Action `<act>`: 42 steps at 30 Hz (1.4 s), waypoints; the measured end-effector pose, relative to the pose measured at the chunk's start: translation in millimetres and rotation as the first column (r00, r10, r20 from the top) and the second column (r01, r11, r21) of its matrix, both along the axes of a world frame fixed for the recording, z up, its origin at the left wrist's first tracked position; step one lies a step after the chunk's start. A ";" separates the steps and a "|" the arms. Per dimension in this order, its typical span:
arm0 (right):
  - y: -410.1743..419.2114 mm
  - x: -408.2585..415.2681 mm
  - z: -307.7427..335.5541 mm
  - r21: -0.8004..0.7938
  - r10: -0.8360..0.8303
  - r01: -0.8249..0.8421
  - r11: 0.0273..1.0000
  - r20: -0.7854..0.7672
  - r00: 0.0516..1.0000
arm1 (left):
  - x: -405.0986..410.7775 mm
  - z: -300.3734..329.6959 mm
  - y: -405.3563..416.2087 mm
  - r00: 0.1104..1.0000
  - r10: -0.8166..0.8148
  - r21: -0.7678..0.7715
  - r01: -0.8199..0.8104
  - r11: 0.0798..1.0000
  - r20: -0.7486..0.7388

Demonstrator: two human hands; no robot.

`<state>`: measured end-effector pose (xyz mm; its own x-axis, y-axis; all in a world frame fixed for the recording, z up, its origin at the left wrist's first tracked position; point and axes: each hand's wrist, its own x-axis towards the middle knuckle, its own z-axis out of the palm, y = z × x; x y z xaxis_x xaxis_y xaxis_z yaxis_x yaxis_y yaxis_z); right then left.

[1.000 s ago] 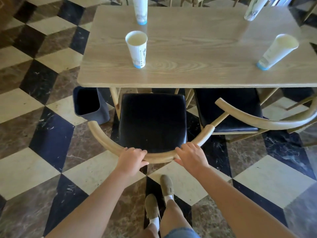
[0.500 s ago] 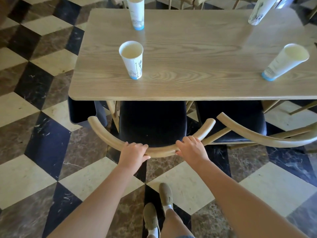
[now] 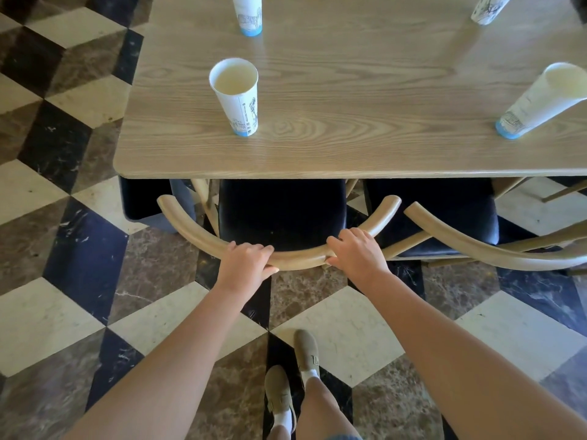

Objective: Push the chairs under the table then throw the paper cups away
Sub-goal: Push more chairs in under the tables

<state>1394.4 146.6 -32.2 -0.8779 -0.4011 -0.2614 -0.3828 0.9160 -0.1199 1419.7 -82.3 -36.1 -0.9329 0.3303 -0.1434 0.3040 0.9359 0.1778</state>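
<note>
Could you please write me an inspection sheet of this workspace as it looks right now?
Surface: wooden table, bare apart from cups.
Job's things: four paper cups upright: near-left cup, near-right cup, far-left cup, far-right cup; held chair with its seat partly under the table; second chair beside it, likewise.
Clutter: nothing seen.
Grippers: left hand and right hand both grip the held chair's curved backrest.
Cables: nothing seen.
Surroundings: dark bin on the floor at the table's left corner; checkered marble floor.

Checkered marble floor [image 3: 79, 312], tan shoes [image 3: 306, 350].
</note>
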 end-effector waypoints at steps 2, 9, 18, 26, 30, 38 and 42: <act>-0.6 1.9 0.3 -0.035 -0.027 0.027 0.999 -0.007 1.000 | 0.8 0.4 0.4 1.000 0.001 0.001 -0.001 1.000 -0.007; -3.0 26.9 9.0 -0.026 -0.066 0.065 0.998 -0.044 0.997 | 14.6 11.2 7.1 1.000 0.001 -0.045 -0.001 0.999 -0.008; 1.2 87.0 64.3 -0.027 -0.102 0.099 0.995 -0.196 0.975 | 55.8 75.9 35.1 0.980 -0.060 0.143 0.088 0.986 -0.191; 41.1 169.4 94.5 -0.062 -0.242 0.235 0.970 -0.280 0.929 | 105.0 100.6 82.5 0.933 -0.186 0.146 0.239 0.960 -0.308; 66.0 198.2 103.5 -0.079 -0.318 0.309 0.948 -0.288 0.903 | 121.6 103.0 113.8 0.915 -0.252 0.132 0.306 0.943 -0.315; 170.0 236.5 124.3 -0.120 -0.426 0.412 0.903 -0.366 0.827 | 142.3 116.9 221.4 0.871 -0.354 0.113 0.412 0.904 -0.342; 248.4 251.5 131.6 -0.109 -0.464 0.458 0.882 -0.368 0.806 | 147.7 123.2 297.8 0.859 -0.356 0.113 0.422 0.900 -0.369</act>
